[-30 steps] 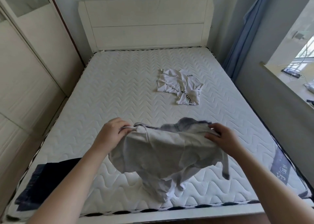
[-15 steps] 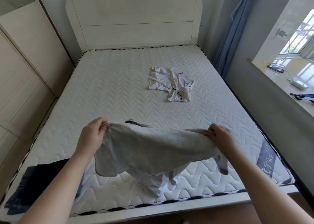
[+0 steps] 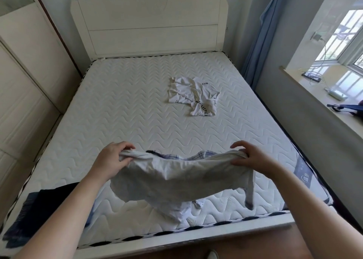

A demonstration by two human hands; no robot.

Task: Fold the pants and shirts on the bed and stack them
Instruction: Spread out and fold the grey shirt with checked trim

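Note:
I hold a light grey garment (image 3: 182, 182) up over the near end of the bed (image 3: 121, 109). My left hand (image 3: 113, 159) grips its bunched top edge on the left. My right hand (image 3: 250, 156) pinches the top edge on the right, index finger lifted. A blue plaid lining shows at the garment's upper edge, and the lower part hangs onto the mattress. A crumpled white shirt (image 3: 193, 96) with black lettering lies in the middle of the bed, right of centre. Dark navy clothing (image 3: 33, 215) lies at the near left corner, partly hidden by my left forearm.
A white headboard (image 3: 149, 27) closes the far end. Wardrobe doors (image 3: 21, 93) run close along the left side. A blue curtain (image 3: 261, 42) and a window ledge (image 3: 322, 101) with cables and small items are on the right.
My hands have moved slightly apart and the garment's top edge now sags between them. The view has shifted so the bed sits more to the left.

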